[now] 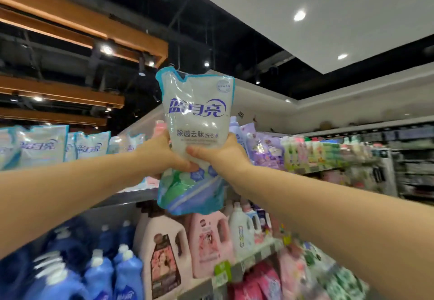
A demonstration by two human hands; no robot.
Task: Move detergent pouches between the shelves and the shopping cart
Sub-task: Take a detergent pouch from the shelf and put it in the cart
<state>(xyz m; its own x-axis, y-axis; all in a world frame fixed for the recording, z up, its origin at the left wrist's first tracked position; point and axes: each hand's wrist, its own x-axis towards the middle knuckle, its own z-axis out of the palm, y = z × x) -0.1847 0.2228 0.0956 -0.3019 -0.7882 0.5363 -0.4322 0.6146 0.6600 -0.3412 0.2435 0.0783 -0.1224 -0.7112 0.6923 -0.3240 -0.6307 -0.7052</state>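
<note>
A white and blue detergent pouch [196,121] with purple lettering is held upright at arm's length in front of the top shelf [131,194]. My left hand [159,156] grips its left side around the middle, thumb across the front. My right hand [219,152] grips the right side at the same height, thumb on the front. More pouches of the same kind [44,145] stand in a row on the top shelf to the left. No shopping cart is in view.
Purple pouches [263,147] and green and pink bottles [312,151] fill the top shelf to the right. Below stand blue bottles [112,274], pink jugs [206,241] and white bottles [242,229]. A wooden ceiling frame [82,24] hangs above left.
</note>
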